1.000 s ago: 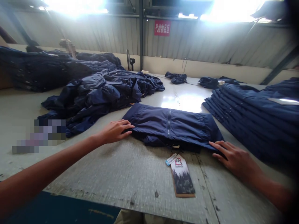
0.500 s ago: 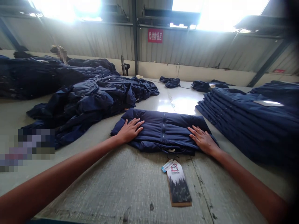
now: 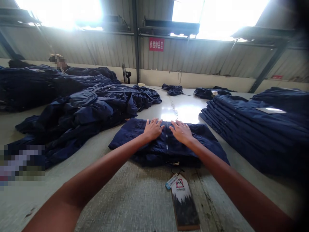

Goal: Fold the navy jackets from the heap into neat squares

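A folded navy jacket (image 3: pixel 125 138) with a centre zip lies on the grey table (image 3: pixel 135 196) in front of me. My left hand (image 3: pixel 152 129) rests flat on its far middle, fingers spread and open. My right hand (image 3: pixel 180 130) lies flat beside it, just right of the zip, also open. The two hands nearly touch. A hang tag (image 3: pixel 183 201) with a forest print and a small white label trails from the jacket's near edge toward me.
A loose heap of navy jackets (image 3: pixel 91 109) fills the left. A neat stack of folded jackets (image 3: pixel 256 125) stands on the right. Two small crumpled garments (image 3: pixel 172 89) lie at the table's far end. A red sign (image 3: pixel 156 44) hangs on the wall.
Both hands slid from the jacket's outer ends inward to its middle, near the zip. The camera tilted up slightly.
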Motion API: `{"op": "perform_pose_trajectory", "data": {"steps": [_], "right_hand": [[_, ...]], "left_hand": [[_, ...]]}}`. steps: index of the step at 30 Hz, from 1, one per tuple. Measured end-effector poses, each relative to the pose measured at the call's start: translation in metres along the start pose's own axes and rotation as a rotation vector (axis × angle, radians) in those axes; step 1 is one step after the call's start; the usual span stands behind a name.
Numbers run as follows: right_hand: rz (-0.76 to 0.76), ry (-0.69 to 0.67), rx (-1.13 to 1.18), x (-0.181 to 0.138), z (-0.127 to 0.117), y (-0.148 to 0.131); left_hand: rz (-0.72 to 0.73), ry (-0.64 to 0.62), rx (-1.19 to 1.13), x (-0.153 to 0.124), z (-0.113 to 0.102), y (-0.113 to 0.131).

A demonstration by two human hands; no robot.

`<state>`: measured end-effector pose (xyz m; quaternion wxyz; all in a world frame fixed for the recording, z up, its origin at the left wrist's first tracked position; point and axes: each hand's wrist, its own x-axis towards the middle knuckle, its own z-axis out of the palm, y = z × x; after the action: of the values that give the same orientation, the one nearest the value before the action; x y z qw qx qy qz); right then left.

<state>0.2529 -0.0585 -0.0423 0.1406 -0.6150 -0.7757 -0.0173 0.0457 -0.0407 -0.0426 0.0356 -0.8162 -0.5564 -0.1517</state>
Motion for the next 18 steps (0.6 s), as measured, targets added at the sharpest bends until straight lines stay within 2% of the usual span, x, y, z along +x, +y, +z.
{"op": "perform_pose_trajectory", "data": {"steps": [4,7,12,15,18], "right_hand": [[0.096,-0.075,0.039,0.005,0.033,-0.001],[0.112,-0.054,0.037,0.004,0.040,0.013],[0.188,-0.059,-0.050,0.006,0.029,0.057],[0.235,-0.084,-0.079,0.007,0.025,0.086],[0.251,-0.050,-0.104,0.006,0.025,0.108]], "left_hand": [[0.001,-0.040,-0.004,0.000,0.034,0.002],[-0.016,-0.030,0.003,-0.004,0.042,-0.002],[0.013,-0.049,0.002,-0.004,0.036,-0.013],[0.043,-0.069,0.022,-0.007,0.028,-0.036],[0.029,-0.097,0.062,-0.014,0.019,-0.066]]}}
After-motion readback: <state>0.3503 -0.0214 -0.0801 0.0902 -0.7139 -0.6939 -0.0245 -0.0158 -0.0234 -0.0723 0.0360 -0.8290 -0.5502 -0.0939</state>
